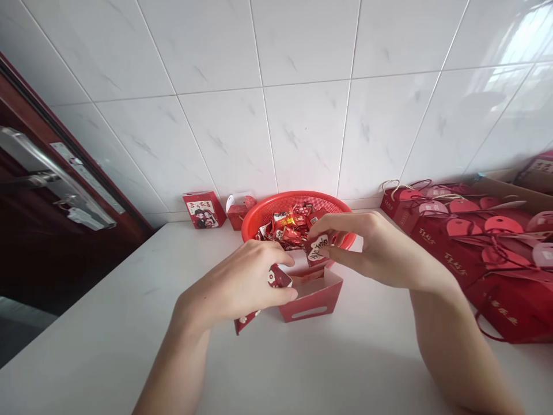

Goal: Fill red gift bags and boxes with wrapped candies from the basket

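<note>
My left hand is closed around a dark red wrapped packet with white flowers, at the left side of a small open red box. A patterned red end sticks out below this hand. Between the thumb and fingers of my right hand is a dark red packet with a white label and black characters, held above the back of the box. Behind both hands stands a red plastic basket with many small wrapped sweets in it. My hands hide part of its front.
Left of the basket stand a printed red box and a smaller red box. Many red gift bags with cords crowd the right side, beside a cardboard carton. A tiled wall backs the white table; a dark door is at left.
</note>
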Motion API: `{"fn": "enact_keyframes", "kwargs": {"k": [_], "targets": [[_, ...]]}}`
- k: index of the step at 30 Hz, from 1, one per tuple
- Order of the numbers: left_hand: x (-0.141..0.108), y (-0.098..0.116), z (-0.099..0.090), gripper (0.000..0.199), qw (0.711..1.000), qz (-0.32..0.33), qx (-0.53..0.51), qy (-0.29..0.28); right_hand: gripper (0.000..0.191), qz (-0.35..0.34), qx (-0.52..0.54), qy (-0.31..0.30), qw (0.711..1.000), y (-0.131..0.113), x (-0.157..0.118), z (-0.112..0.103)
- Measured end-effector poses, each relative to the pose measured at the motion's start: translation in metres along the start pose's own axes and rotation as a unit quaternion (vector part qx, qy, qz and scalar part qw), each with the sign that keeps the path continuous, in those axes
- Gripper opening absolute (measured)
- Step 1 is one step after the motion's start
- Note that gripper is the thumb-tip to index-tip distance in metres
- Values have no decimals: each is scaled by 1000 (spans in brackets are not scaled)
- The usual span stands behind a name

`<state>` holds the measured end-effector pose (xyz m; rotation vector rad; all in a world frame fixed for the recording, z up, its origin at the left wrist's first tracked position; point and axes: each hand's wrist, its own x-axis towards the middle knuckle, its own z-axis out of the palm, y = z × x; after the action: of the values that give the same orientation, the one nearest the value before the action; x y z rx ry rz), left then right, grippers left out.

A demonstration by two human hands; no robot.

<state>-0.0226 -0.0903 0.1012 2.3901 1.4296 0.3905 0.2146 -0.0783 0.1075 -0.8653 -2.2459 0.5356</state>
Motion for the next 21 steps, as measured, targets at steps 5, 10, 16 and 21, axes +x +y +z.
{"fn": "enact_keyframes", "kwargs": {"k": [5,10,16,21], "targets": [[-4,8,-3,29,999,-2,19,-48,20,-8,-41,-25,999,-6,-3,0],[-5,6,-4,40,999,-5,20,-48,15,-46,-44,-43,997,-6,-4,2],[-6,6,-3,28,998,5,20,-51,20,-27,-45,-89,995,-4,0,9],[-7,6,-4,29,998,14,33,-55,24,-27,-98,-97,990,-7,1,17]]}}
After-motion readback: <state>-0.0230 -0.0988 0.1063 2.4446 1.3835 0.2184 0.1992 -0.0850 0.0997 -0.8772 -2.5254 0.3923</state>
